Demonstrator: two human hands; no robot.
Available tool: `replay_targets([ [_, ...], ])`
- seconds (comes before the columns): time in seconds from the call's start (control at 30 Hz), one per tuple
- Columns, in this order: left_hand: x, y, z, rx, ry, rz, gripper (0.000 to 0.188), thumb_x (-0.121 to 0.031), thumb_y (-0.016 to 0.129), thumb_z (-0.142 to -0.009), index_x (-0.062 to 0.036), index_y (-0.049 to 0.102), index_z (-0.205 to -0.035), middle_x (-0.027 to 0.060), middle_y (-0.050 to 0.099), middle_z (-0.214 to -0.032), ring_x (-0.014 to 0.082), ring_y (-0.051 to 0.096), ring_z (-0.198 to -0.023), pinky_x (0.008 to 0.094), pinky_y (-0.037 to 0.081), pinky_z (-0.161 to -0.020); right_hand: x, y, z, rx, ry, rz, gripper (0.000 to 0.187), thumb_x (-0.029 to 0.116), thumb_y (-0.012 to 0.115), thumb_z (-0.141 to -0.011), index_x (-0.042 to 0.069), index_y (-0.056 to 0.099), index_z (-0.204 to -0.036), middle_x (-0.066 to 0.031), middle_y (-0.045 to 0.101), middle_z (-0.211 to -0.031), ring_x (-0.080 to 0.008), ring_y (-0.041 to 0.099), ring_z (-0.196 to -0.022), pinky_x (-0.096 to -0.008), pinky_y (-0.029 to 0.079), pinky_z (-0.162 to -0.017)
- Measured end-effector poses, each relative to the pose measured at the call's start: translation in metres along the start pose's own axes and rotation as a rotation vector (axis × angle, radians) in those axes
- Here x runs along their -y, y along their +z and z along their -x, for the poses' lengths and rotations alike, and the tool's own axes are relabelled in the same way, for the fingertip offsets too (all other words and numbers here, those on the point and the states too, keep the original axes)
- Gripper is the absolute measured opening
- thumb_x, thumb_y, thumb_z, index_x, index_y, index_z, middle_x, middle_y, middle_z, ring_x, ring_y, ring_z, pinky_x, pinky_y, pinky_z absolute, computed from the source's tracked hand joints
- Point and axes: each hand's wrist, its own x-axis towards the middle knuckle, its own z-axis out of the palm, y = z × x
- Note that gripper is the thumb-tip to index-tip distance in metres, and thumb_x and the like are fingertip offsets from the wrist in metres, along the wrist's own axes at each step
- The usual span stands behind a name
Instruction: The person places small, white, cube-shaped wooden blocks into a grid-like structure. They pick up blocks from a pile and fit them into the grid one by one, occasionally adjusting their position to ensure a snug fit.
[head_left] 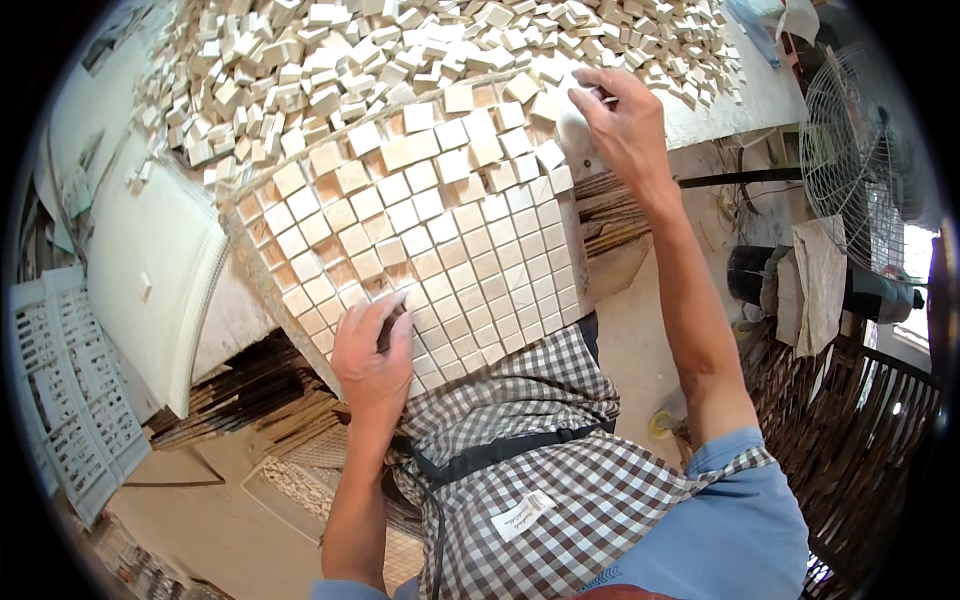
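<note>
A gridded tray [247, 238] of small square cream tiles leans at an angle over my lap. Its lower right is filled with flat, even tiles [500, 265]. Toward the upper left, tiles sit tilted or raised among bare brownish cells [342, 271]. My left hand [372, 355] is at the tray's lower left, fingers curled and tips down on the tiles; what they pinch is hidden. Above the tray's upper right corner, my right hand [628, 120] has its thumb and fingers bent toward each other beside the tile pile. Glare hides anything between its fingertips.
A large heap of loose tiles [400, 45] covers the table beyond the tray. White mesh sheets [165, 270] are stacked at left, near a grey plastic crate [75, 380]. A wire-guarded fan [860, 150] stands at right. A checked apron [560, 440] covers my lap.
</note>
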Motion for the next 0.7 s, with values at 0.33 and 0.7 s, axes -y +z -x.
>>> replay_targets([
  [0.33,-0.040,-0.024,-0.075,-0.150,0.295,-0.091,0.020,0.004,0.073,-0.093,-0.0004,0.077,-0.112,0.0124,0.072,-0.091,0.0232,0.068,-0.075,0.0336,0.054,-0.067,-0.051,0.029,-0.028,0.156,0.157,-0.165,0.033,0.022,0.080,-0.092,-0.001,0.077,-0.115,-0.0132,0.076,-0.103,-0.0244,0.072,-0.093,-0.0355,0.057,-0.085],
  [0.7,-0.054,0.070,-0.280,0.318,0.574,-0.239,0.038,-0.002,0.068,-0.090,-0.0144,0.078,-0.124,0.0169,0.072,-0.102,0.0353,0.069,-0.098,0.0449,0.057,-0.087,-0.055,-0.003,-0.014,0.377,0.701,-1.230,0.020,0.015,0.064,-0.108,-0.003,0.070,-0.110,-0.0136,0.076,-0.103,-0.0118,0.068,-0.084,-0.0235,0.056,-0.068],
])
